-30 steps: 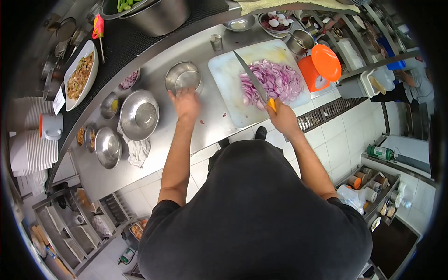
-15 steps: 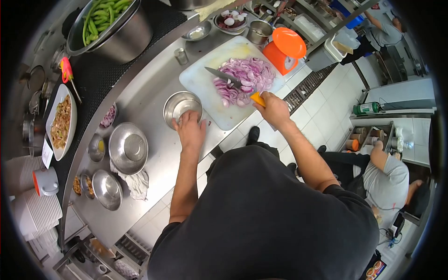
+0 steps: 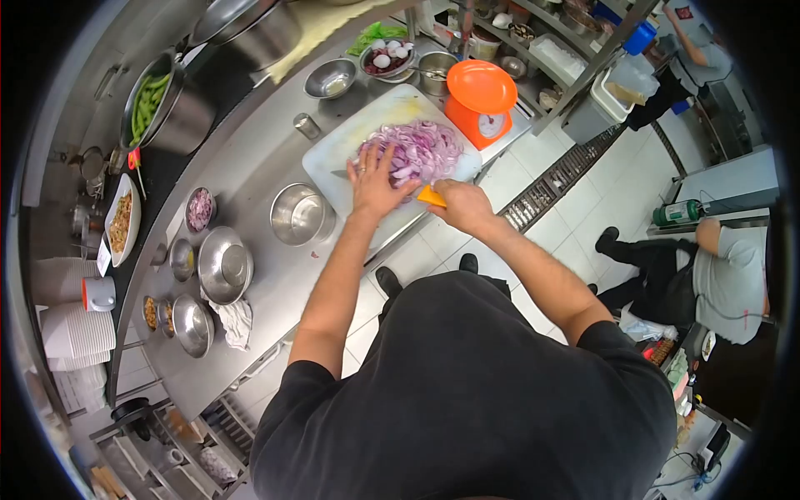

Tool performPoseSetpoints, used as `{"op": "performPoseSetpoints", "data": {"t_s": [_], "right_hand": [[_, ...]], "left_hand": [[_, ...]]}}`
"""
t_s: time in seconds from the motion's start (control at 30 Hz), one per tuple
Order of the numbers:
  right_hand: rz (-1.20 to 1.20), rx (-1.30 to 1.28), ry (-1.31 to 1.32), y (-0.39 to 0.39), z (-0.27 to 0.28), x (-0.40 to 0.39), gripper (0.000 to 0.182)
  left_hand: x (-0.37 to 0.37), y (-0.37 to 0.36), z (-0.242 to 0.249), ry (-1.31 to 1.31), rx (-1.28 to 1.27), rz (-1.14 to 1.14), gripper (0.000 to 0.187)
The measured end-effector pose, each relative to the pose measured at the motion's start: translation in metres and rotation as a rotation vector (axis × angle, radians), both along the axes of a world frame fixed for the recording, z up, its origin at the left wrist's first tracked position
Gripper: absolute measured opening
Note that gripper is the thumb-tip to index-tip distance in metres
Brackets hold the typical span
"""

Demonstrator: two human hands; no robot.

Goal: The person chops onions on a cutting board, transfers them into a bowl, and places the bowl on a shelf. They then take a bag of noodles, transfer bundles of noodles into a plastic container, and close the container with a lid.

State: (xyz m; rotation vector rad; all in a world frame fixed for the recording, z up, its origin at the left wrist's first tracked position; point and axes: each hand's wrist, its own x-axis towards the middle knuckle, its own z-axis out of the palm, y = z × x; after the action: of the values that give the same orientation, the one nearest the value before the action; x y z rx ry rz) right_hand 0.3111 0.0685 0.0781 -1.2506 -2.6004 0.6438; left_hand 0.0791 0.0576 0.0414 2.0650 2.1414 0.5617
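A pile of sliced red onion (image 3: 427, 148) lies on a white cutting board (image 3: 332, 153). My left hand (image 3: 375, 185) rests over the near left side of the pile, fingers spread among the slices. In my right hand (image 3: 468, 205) is a knife (image 3: 430, 197), gripped by its orange handle at the board's near edge. Most of the blade is hidden behind my left hand and the onion; its tip shows left of my fingers. An empty steel bowl (image 3: 312, 218) stands on the counter beside the board's left corner.
An orange kitchen scale (image 3: 482, 121) stands past the board's right corner, and a small metal cup (image 3: 307, 126) to its left. Colander (image 3: 223, 287), bowls and a cloth (image 3: 232, 321) sit further left. Behind me on the right, a person (image 3: 729, 292) stands near a floor drain (image 3: 558, 179).
My left hand has left the steel bowl and moved onto the onion. The knife has stayed in my right hand, its blade now lower along the pile. The head view has shifted.
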Motion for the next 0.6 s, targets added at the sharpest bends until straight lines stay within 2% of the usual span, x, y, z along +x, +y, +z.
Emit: {"op": "performPoseSetpoints", "data": {"t_s": [0.17, 0.27, 0.37, 0.43, 0.5, 0.53, 0.6], "right_hand": [[0.140, -0.001, 0.028, 0.019, -0.019, 0.026, 0.041], [0.198, 0.015, 0.039, 0.021, -0.014, 0.041, 0.037], [0.212, 0.072, 0.045, 0.020, -0.004, 0.055, 0.033], [0.195, 0.119, 0.062, 0.020, -0.005, 0.066, 0.032], [0.168, 0.056, 0.099, 0.024, -0.003, 0.074, 0.034], [0.152, 0.022, 0.116, 0.025, -0.002, 0.079, 0.035], [0.036, -0.214, 0.087, 0.023, 0.005, 0.089, 0.038]], "left_hand": [[-0.030, 0.026, -0.037, 0.181, -0.018, 0.201, 0.101], [-0.040, 0.031, -0.038, 0.243, -0.014, 0.316, 0.099], [-0.043, 0.031, -0.023, 0.294, -0.014, 0.292, 0.095], [-0.046, 0.029, -0.013, 0.240, 0.125, 0.371, 0.084], [-0.049, 0.030, 0.000, 0.173, 0.265, 0.455, 0.078], [-0.044, 0.026, 0.006, 0.080, 0.349, 0.499, 0.072], [-0.031, 0.013, 0.001, -0.193, 0.512, 0.553, 0.072]]}}
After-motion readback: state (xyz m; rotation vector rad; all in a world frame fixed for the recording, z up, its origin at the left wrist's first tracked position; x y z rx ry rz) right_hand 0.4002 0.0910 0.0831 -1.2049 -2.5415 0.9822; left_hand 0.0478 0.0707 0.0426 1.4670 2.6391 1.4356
